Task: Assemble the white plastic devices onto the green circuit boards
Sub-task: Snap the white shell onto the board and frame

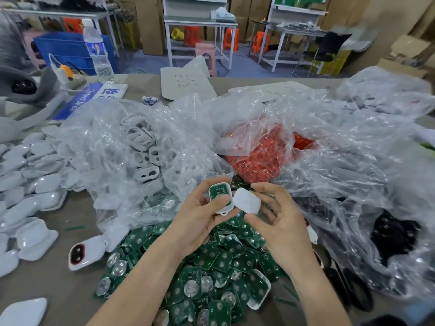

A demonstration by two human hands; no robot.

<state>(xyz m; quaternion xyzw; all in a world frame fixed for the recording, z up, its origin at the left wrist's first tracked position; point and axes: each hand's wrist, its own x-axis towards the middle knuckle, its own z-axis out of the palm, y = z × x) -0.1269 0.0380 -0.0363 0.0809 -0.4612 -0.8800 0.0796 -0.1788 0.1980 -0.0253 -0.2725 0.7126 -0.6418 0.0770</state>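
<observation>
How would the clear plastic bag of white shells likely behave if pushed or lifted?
Probably floppy: the bag is crumpled into loose folds. Likely slippery, as its film shines. The white shells inside would probably shift.

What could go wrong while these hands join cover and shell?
The white cover in the right hand is tilted against the shell in the left hand, so it may close crooked. The left thumb lies on the green board and may block it. A dropped part could vanish into the board heap below.
</observation>
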